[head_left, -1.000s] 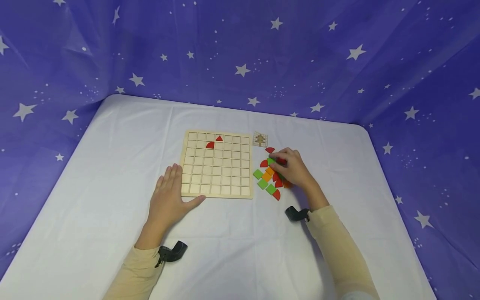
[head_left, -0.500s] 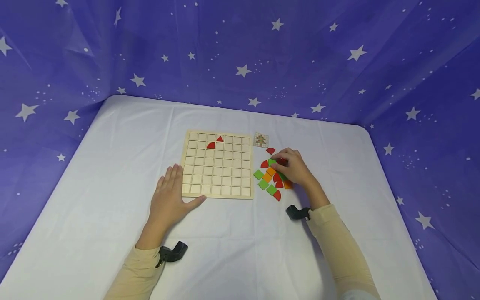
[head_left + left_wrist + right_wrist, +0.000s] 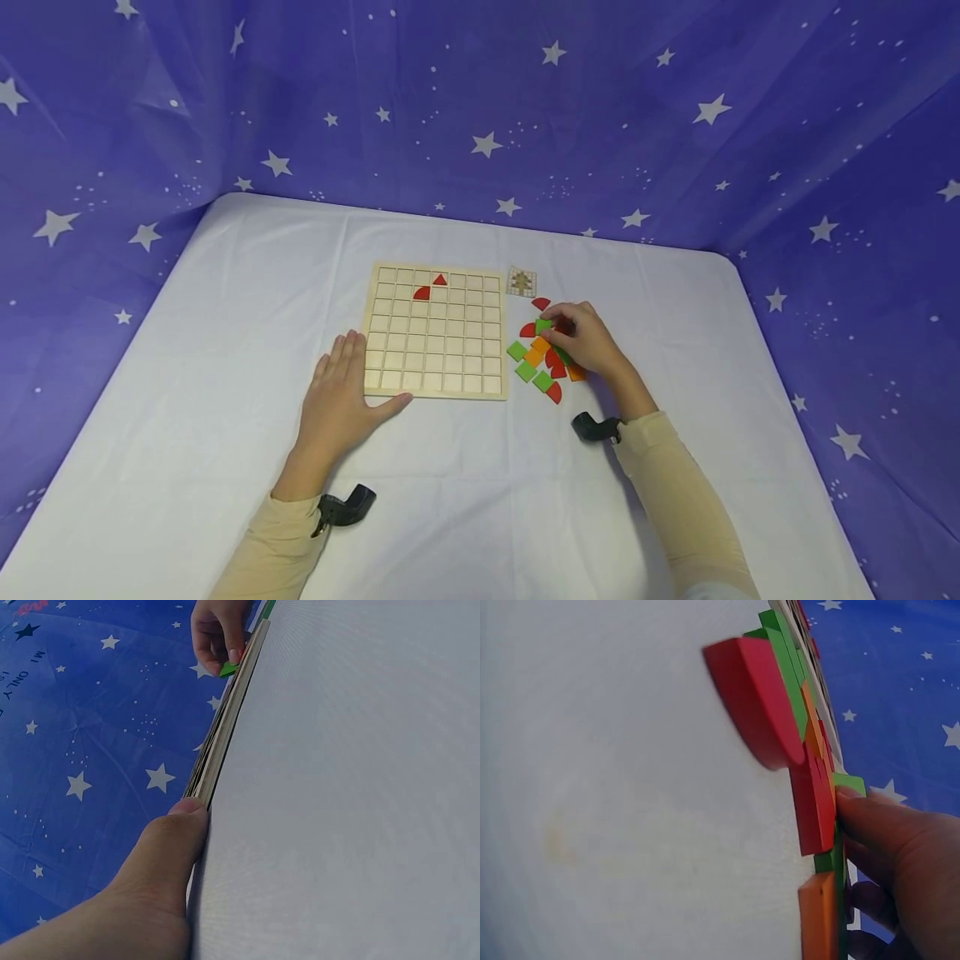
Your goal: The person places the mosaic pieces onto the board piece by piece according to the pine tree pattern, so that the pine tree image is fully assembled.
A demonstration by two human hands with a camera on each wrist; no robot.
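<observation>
Cannot make out the full outline of the red piece [image 3: 561, 322] under the right hand [image 3: 591, 337], nor fine detail on the picture card [image 3: 522, 282]. Lose the left sleeve [image 3: 273, 542] and right sleeve [image 3: 682, 500] at the head view's bottom edge.

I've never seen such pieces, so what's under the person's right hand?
Showing partly under the right hand: a flat red piece, a flat green piece and a flat orange piece. Whatever its palm covers can't be seen.
</observation>
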